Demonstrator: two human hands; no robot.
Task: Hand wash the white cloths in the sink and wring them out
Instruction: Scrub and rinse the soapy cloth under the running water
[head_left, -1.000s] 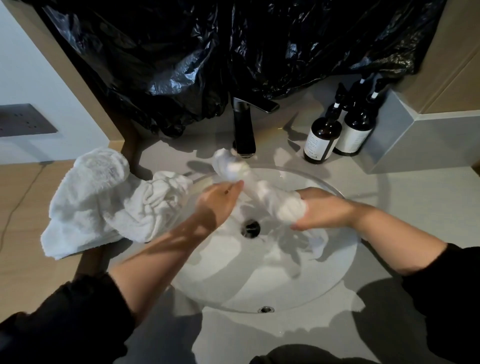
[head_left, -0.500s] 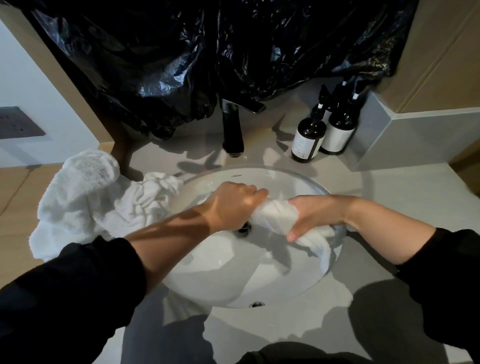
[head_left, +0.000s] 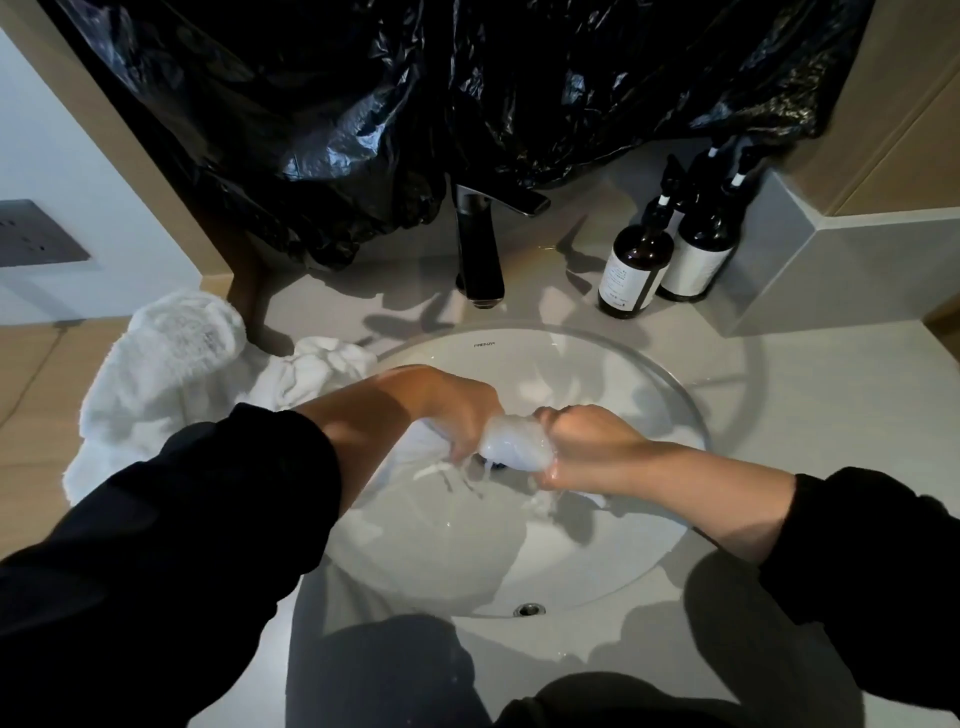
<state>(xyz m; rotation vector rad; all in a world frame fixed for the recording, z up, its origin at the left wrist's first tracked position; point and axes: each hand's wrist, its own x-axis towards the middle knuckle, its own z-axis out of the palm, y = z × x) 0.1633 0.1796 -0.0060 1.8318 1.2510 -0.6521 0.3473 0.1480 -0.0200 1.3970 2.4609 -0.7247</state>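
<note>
At the far left one grey wall plate (head_left: 36, 231) sits on the white wall. On the left of the surface (head_left: 810, 415) lie two white cloths, touching each other: a thick fluffy cloth (head_left: 166, 364) that hangs over the surface's edge, and a thinner crumpled cloth (head_left: 317, 369) that reaches the rim of the sink (head_left: 654, 374).

A third white cloth (head_left: 514, 448) is held over the middle of the one round basin, above the drain, twisted into a short wet roll. The left hand (head_left: 457, 410) grips its left end, fingers curled tightly round it, knuckles up. The right hand (head_left: 584, 444) clenches the right end in a fist, and the two hands are nearly touching. Thin streams of water fall from the roll into the basin. Both forearms are bare, with black sleeves pushed up.

At the basin's near edge is one small overflow hole (head_left: 529, 609). Behind the basin stands one dark faucet (head_left: 478, 249), and above it hangs a crumpled black plastic sheet (head_left: 415, 104). To the right of the faucet stand two dark pump bottles with pale labels, one in front (head_left: 634, 267) and one just behind it (head_left: 701, 254); a third pump head shows between them, but its bottle is hidden.
</note>
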